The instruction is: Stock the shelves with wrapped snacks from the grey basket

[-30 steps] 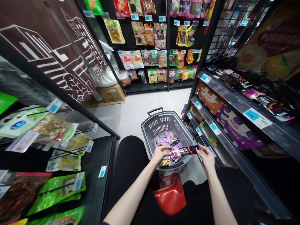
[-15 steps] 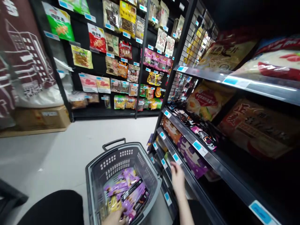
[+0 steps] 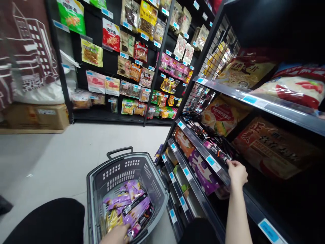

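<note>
Now that the right hand [image 3: 237, 172] has risen to the black shelf [image 3: 195, 143], work centres there: it pinches a slim, glossy black-and-purple packet [image 3: 215, 149]; the left hand [image 3: 117, 234], at the grey plastic basket [image 3: 121, 172], shows no clear grip.

Yeah, that's a shop, snack aisle by the look of it. There's a grey shopping basket [image 3: 155, 193], and beyond it a rack [image 3: 109, 117] full of hanging packets [image 3: 110, 35] with blue price tags [image 3: 107, 13] everywhere. Right of the basket you get shelves [image 3: 284, 113] with more tags along the edges and big bags [image 3: 274, 145] sitting on them, food I think, though it's pretty dim in there.
</note>
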### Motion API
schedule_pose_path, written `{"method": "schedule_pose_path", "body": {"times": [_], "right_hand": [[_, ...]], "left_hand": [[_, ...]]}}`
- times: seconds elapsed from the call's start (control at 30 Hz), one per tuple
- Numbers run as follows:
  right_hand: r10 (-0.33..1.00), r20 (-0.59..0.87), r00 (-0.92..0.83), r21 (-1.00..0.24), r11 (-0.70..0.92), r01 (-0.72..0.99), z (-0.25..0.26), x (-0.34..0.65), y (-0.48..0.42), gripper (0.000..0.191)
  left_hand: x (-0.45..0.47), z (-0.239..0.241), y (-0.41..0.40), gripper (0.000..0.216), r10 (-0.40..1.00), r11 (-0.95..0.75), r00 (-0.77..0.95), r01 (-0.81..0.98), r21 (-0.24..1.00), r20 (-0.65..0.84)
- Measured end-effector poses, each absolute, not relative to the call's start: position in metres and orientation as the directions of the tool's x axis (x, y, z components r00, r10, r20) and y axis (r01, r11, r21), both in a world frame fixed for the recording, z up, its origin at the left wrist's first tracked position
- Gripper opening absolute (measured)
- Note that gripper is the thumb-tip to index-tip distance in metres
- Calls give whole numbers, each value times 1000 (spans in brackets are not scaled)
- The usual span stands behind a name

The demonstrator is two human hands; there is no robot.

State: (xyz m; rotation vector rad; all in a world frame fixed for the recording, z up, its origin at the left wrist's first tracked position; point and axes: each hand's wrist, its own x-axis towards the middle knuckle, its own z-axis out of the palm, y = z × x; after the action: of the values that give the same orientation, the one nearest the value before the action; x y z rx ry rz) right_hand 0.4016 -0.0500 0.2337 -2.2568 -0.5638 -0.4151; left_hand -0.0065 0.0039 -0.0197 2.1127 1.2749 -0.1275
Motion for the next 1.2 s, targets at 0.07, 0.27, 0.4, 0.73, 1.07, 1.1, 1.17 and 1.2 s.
{"method": "schedule_pose_path", "body": {"times": [0.07, 0.27, 0.4, 0.73, 1.07, 1.1, 1.17, 1.2], "right_hand": [[282, 640, 715, -562, -462, 686, 236, 388, -54, 31], [204, 920, 335, -265, -308, 914, 207, 320, -81, 31], [541, 755, 370, -494, 100, 863, 153, 265, -100, 21], [973, 55, 225, -986, 18, 164, 69, 227, -105, 25], [933, -148, 327, -988, -124, -95, -6, 220, -92, 28], [926, -146, 349, -989, -122, -89, -10, 219, -93, 28], [912, -131, 389, -991, -110, -75, -13, 218, -93, 31], [908, -119, 402, -993, -103, -62, -13, 218, -93, 34]], "left_hand": [[-7, -17, 5, 33, 763, -287, 524, 799, 528, -379], [4, -4, 8, 44, 712, 49, 606, 460, 887, -354], [4, 19, -4, 76, 536, 640, 714, 5, 769, -450], [-3, 29, -9, 59, 735, 561, 606, -294, 774, -302], [4, 16, -7, 47, 823, 395, 482, -102, 913, -302], [4, 15, -6, 48, 819, 400, 481, -86, 913, -313], [4, 14, -5, 50, 808, 393, 494, -44, 919, -322], [4, 14, -5, 51, 795, 373, 517, -4, 928, -317]]}}
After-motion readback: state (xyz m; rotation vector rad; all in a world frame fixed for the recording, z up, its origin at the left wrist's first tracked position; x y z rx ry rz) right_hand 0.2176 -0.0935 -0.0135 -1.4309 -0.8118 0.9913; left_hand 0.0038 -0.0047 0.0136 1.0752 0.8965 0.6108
